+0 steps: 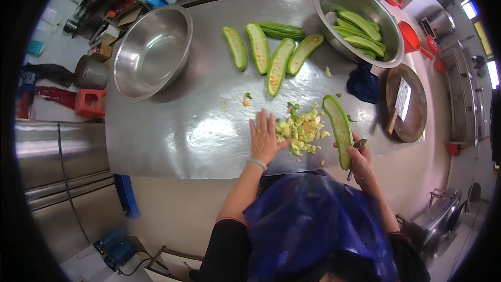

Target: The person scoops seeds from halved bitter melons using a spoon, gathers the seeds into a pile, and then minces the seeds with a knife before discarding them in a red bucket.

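Note:
My left hand [265, 138] lies with fingers spread on the steel tabletop, its edge against a heap of scooped-out pulp and seeds [303, 131]. In my right hand [361, 160] are a hollowed gourd half [337, 125], cut face up, and a metal spoon [360, 143]. The gourd half looks like bitter melon. Farther up the table lie several halves with seeds still in them, among them a long half [280, 66], beside a green ridged piece [280, 30] with its skin up. A steel basin [358, 47] at the back right holds several hollowed halves [360, 31].
A second steel basin [154, 53] stands at the table's left end. To the right, a cleaver [401, 100] rests on a round wooden chopping board [417, 113], near a dark blue cloth [363, 83]. A red ladle [410, 37] lies behind them.

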A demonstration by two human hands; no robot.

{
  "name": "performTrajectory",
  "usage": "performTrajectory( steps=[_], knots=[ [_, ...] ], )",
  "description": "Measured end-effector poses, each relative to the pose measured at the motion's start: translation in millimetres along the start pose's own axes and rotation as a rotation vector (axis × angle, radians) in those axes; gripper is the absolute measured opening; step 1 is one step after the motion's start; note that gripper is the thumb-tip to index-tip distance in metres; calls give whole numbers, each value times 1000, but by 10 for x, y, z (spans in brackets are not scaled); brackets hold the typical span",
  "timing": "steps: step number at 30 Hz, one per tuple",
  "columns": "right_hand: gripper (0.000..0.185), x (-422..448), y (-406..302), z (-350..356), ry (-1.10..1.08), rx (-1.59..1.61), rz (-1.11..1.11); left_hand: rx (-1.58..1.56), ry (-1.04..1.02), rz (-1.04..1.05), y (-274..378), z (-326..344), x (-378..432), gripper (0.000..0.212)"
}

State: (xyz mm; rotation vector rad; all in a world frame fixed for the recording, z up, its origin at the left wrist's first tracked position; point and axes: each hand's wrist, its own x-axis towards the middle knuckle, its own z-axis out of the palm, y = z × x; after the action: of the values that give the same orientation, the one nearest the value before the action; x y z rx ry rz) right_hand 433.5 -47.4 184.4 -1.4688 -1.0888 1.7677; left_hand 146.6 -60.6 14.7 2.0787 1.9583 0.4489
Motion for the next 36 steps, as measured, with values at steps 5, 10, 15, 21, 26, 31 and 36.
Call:
performTrajectory(
  steps=[5, 10, 15, 21, 26, 31, 36],
  knots=[
    [75, -193, 88, -241, 96, 20, -3, -45, 77, 74, 291, -275, 312, 102],
    [71, -248, 214, -428, 171, 103, 16, -207, -226, 722, 901, 27, -22, 62],
    [69, -266, 230, -573, 143, 67, 3, -138, -100, 925, 1132, 622, 2, 46],
    [82, -305, 174, -678, 132, -1, -5, 76, -26, 767, 785, 371, 381, 37],
    [80, -258, 46, -601, 121, 5, -72, 179, -10, 636, 555, -56, 791, 39],
    [70, -254, -69, -604, 150, 36, -118, 46, -72, 714, 969, -380, 947, 48],
    [64, -289, 34, -696, 388, 230, -204, 6, -117, 1084, 1651, 79, 1133, 49]
  ],
)
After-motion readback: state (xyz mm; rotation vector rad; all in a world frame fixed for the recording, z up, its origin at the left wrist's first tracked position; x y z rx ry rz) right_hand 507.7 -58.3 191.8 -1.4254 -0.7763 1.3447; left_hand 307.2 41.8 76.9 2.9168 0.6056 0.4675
